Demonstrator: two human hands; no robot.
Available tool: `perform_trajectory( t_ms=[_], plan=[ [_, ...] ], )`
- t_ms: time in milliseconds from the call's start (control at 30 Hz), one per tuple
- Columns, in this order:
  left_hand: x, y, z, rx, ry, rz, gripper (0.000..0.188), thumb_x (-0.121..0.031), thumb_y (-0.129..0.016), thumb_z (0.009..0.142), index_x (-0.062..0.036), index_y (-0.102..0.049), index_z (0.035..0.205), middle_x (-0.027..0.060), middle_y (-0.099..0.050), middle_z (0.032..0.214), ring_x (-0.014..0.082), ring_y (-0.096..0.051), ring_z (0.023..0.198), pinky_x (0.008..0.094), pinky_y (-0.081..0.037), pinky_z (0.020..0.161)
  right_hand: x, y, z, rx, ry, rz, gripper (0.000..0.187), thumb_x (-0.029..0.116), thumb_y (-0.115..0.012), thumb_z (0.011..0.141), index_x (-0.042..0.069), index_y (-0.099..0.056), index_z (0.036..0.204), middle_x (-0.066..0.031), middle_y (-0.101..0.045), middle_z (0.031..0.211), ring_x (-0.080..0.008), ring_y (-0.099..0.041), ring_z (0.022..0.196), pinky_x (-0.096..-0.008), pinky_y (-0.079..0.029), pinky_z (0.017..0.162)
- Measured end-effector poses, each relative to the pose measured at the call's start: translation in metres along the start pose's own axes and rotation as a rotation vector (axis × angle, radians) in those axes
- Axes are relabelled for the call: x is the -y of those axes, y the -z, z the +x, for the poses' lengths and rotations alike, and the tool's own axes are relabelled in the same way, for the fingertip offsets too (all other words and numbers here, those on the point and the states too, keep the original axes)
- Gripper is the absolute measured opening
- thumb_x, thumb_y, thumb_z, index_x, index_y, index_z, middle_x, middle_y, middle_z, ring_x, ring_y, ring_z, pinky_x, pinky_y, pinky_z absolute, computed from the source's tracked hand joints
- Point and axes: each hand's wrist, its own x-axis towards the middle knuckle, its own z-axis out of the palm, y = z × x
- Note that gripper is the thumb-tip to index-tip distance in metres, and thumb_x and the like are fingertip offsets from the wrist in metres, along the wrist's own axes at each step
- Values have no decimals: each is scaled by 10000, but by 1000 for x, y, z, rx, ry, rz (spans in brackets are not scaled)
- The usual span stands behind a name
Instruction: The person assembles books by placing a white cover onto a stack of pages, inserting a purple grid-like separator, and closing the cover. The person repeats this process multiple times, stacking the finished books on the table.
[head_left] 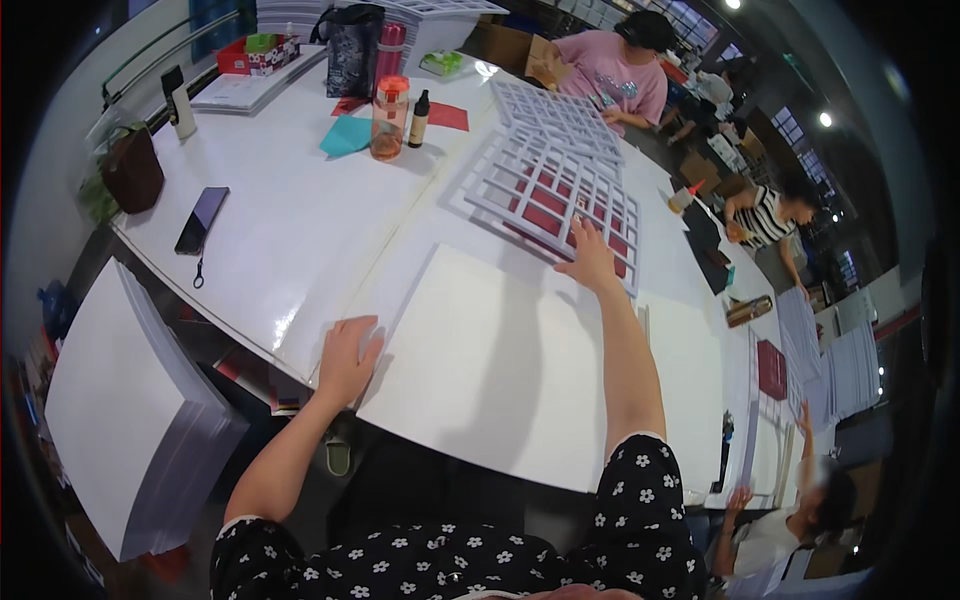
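Note:
A large white board [460, 350] lies flat on the white table in front of me. My left hand [350, 358] rests at its left edge near the table's front, fingers stretched out and holding nothing. Reaching forward across the board, my right hand [592, 258] has its fingers apart at the near side of a white grid frame [490, 190]. Its fingertips overlap the grid bars; whether they press on them I cannot tell. Beneath this grid some dark red pieces [540, 205] show through the openings. A second white grid [560, 115] lies beyond, partly overlapped by the first.
A phone [203, 220], an orange-lidded bottle [390, 120], a small dark bottle [419, 118] and a teal sheet [346, 136] lie or stand leftward. A stack of white boards [130, 400] is at lower left. A person in pink [625, 75] stands across the table; others work at right.

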Motion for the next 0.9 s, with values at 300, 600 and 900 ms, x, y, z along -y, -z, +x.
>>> perform_trajectory(
  t_ms=[300,600,900],
  plan=[
    [-4,9,-3,-14,26,35,390,-225,-635,906,-28,-587,1239,162,-622,1192,360,-526,1125,440,-411,962,23,3,62,307,0,23,1233,309,-896,613,283,-144,1590,-81,-311,1606,-444,-308,1441,-665,-224,1145],
    [9,1,-2,-57,-43,56,351,-205,-623,919,-29,-592,1221,149,-629,1182,353,-537,1111,431,-415,951,36,27,3,0,133,-87,1184,294,-898,619,286,-201,1577,-153,-538,1383,-393,-546,1185,-530,-389,1007],
    [7,1,-6,-56,-34,24,329,-131,-579,917,-36,-591,1232,150,-633,1177,354,-542,1119,438,-419,963,97,94,-239,-57,328,10,1102,198,-896,589,141,-329,1531,-124,-540,1358,-365,-523,1128,-472,-379,986]
  ],
)
